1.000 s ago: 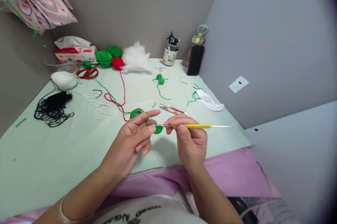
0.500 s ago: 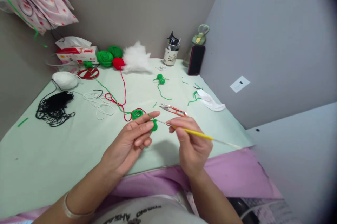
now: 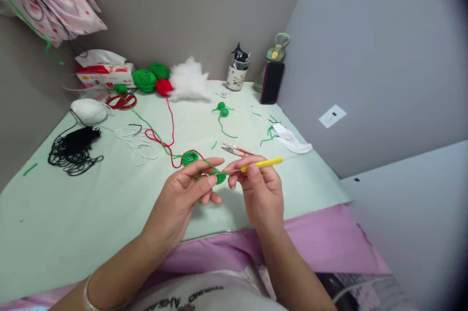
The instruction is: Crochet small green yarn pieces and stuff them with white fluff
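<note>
1. At frame centre, left hand [image 3: 183,188] pinches small green crochet piece [image 3: 221,178].
2. Right of centre, right hand [image 3: 263,195] pinches yellow-handled hook [image 3: 263,164], tip at the piece.
3. Just above: orange-handled snips [image 3: 237,149] on worktop [image 3: 109,213].

The little yarn piece [image 3: 221,178] is bright green. The hook [image 3: 268,163] has a yellow handle and a silver tip. The surface [image 3: 109,218] is pale green, and the front cloth [image 3: 329,240] is purple. Two big yarn balls [image 3: 145,81] are green, the small ball [image 3: 163,87] is red, and the side ball [image 3: 88,110] is white. The yarn pile [image 3: 75,147] is black. The fluff [image 3: 189,81] is white. The tissue box [image 3: 107,77] is red and white. The jar [image 3: 236,78] has a white label with a plant picture. The bottle [image 3: 276,53] is green with a yellow catch. The phone [image 3: 272,84] is black with a dark pink edge. The hanging cloth [image 3: 66,4] is pink with red dots.
</note>
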Tool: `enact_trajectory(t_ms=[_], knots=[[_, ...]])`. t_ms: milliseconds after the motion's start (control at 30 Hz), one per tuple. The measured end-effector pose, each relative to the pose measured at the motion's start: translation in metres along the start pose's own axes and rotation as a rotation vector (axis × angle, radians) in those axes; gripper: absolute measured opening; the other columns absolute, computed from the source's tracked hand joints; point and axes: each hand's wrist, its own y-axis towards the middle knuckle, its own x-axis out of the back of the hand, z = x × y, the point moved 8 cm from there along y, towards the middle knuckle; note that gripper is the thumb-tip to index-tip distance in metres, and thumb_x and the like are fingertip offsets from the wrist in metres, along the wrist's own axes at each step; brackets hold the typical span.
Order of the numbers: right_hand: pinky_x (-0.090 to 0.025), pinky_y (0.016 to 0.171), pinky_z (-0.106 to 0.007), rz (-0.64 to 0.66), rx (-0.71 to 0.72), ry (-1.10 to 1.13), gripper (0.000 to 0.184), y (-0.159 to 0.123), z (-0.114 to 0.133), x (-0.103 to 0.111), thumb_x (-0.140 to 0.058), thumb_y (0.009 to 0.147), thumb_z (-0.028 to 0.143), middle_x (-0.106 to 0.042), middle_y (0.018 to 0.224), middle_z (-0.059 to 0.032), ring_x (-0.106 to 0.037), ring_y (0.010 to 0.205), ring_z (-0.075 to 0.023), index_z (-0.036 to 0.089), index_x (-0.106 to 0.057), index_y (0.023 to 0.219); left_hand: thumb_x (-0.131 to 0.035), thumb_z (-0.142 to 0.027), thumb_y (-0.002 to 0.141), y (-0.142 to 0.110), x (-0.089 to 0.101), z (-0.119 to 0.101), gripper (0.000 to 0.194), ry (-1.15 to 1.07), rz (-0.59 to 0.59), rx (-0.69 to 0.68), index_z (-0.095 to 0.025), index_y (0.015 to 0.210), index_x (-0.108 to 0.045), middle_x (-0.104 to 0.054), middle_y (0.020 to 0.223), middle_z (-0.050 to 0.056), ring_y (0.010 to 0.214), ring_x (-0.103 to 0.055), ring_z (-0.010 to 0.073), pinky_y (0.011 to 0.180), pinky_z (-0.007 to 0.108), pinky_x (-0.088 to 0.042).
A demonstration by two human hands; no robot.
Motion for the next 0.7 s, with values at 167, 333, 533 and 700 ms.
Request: enact_trajectory(t_ms=[167, 333, 533, 700], knots=[[-0.062, 0.062, -0.032, 0.027, 0.078, -0.125, 0.025, -0.006, 0.012, -0.004, -0.059, 0.106, 0.039, -0.079, 0.09, -0.0052, -0.071, 0.066, -0.0153, 0.021, -0.073, 0.097, -0.086, -0.023, 0.082, -0.001, 0.005, -0.002, 0.022, 0.075, -0.029, -0.054, -0.027, 0.103, -0.088, -0.068, 0.088, -0.002, 0.058, -0.059, 0.0056, 0.063, 0.02, -0.057], [-0.064, 0.073, -0.034, 0.087, 0.401, -0.459, 0.026, -0.023, 0.038, -0.014, -0.05, 0.108, 0.018, -0.08, 0.102, -0.0049, -0.076, 0.082, -0.0171, 0.026, -0.072, 0.118, -0.083, -0.022, 0.086, -0.001, 0.01, -0.004, 0.021, 0.195, -0.063, -0.186, -0.03, 0.105, -0.087, -0.067, 0.086, -0.002, 0.067, -0.064, 0.0089, 0.065, 0.02, -0.057], [-0.065, 0.083, -0.036, 0.189, 0.725, -0.871, 0.039, -0.039, 0.039, -0.032, -0.063, 0.1, 0.012, -0.079, 0.111, -0.0081, -0.077, 0.101, -0.0233, 0.032, -0.071, 0.132, -0.09, -0.021, 0.079, -0.002, 0.002, 0.001, 0.042, -0.003, -0.037, -0.086, -0.03, 0.119, -0.082, -0.062, 0.078, -0.005, 0.054, -0.05, 0.0044, 0.056, 0.017, -0.054], [-0.063, 0.081, -0.037, 0.073, 0.596, -0.608, 0.032, -0.028, 0.039, -0.016, -0.059, 0.103, 0.013, -0.079, 0.105, -0.0068, -0.074, 0.095, -0.0208, 0.03, -0.075, 0.125, -0.09, -0.023, 0.081, 0.003, -0.006, 0.012, 0.033, -0.225, 0.087, 0.178, -0.018, 0.113, -0.084, -0.038, 0.057, -0.012, 0.046, -0.021, 0.0009, 0.045, 0.011, -0.041]])
